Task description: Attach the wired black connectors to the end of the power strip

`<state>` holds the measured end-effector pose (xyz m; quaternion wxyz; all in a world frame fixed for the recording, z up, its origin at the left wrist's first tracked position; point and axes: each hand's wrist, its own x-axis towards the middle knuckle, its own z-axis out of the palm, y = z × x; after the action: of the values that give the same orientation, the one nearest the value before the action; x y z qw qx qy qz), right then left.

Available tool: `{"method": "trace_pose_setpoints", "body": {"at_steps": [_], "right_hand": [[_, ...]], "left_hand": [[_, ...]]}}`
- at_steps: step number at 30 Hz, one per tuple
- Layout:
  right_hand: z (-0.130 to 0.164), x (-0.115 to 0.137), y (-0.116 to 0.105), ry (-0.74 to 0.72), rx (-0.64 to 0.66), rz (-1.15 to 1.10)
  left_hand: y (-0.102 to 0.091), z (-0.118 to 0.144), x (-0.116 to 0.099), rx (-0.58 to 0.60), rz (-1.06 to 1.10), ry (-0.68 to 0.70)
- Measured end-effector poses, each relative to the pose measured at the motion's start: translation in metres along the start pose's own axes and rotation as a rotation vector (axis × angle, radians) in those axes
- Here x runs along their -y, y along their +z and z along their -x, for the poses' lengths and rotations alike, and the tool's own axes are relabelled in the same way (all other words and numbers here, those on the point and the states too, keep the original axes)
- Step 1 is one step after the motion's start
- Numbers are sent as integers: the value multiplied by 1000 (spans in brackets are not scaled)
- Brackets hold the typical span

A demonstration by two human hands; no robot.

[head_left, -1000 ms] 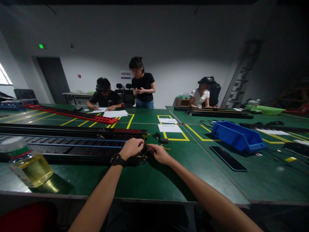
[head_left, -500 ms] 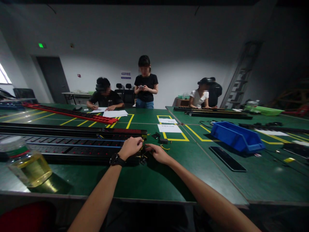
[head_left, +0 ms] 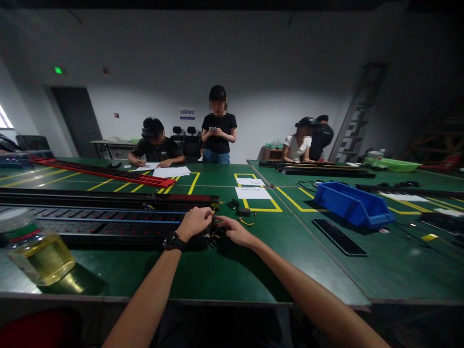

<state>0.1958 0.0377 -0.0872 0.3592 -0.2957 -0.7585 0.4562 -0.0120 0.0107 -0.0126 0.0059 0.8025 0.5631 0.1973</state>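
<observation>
A long black power strip (head_left: 108, 223) with red switches lies across the green table (head_left: 224, 270). My left hand (head_left: 195, 222), with a black watch on the wrist, curls over the strip's right end. My right hand (head_left: 235, 231) meets it from the right, fingers pinched on small dark wired parts (head_left: 214, 231) at that end. What exactly the fingers grip is hidden. A few small black pieces (head_left: 239, 209) and a short yellow wire (head_left: 246, 222) lie just beyond my hands.
A bottle of yellow liquid (head_left: 34, 244) stands near left. A blue bin (head_left: 352, 204) and a dark phone (head_left: 339, 236) lie to the right. Red and black strips, papers and yellow floor-tape marks fill the far table. Several people sit or stand at the far side.
My hands stay together at the strip's end, fingers shifting slightly. The standing person in black has stepped a little to the right. The view has drifted slightly.
</observation>
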Motion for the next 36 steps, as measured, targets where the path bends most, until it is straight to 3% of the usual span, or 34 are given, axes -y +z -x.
{"method": "trace_pose_setpoints", "body": {"at_steps": [10, 18, 36], "right_hand": [[1, -1, -11, 54, -233, 211], [4, 6, -15, 85, -174, 295], [5, 7, -16, 62, -95, 370]], "left_hand": [[4, 1, 3, -100, -26, 35], [0, 2, -4, 27, -136, -163], [-1, 2, -5, 72, -200, -147]]}}
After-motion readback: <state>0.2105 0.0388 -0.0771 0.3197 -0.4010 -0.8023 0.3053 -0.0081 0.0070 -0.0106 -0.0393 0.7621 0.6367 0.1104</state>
